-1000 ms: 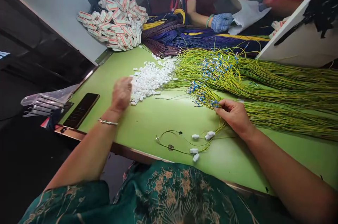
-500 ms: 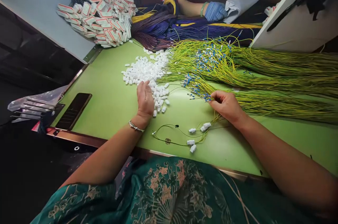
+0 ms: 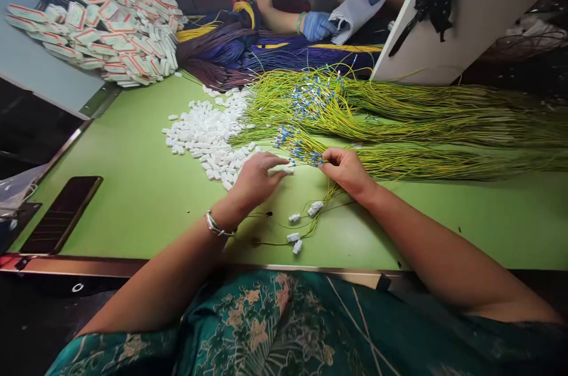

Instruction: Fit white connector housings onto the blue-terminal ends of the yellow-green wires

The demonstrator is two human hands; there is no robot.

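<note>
My left hand (image 3: pixel 256 180) hovers over the green table (image 3: pixel 133 187), its fingers pinched on a small white connector (image 3: pixel 286 171). My right hand (image 3: pixel 346 169) is closed on blue-tipped ends (image 3: pixel 306 154) of the yellow-green wire bundle (image 3: pixel 421 157). The two hands are close together. A heap of white connectors (image 3: pixel 208 136) lies just left of my left hand. Below my hands lie a few wires fitted with white connectors (image 3: pixel 299 228).
A black phone (image 3: pixel 62 213) lies at the table's left front edge. Stacked red-and-white labelled packs (image 3: pixel 110 21) and purple and blue wires (image 3: pixel 248 54) fill the far side. Another person's blue-gloved hand (image 3: pixel 317 26) holds paper there. A white board (image 3: pixel 465 15) stands far right.
My left hand has left the white heap and moved right to meet my right hand, carrying one connector. My right hand has stayed on the wire ends. The view has shifted right.
</note>
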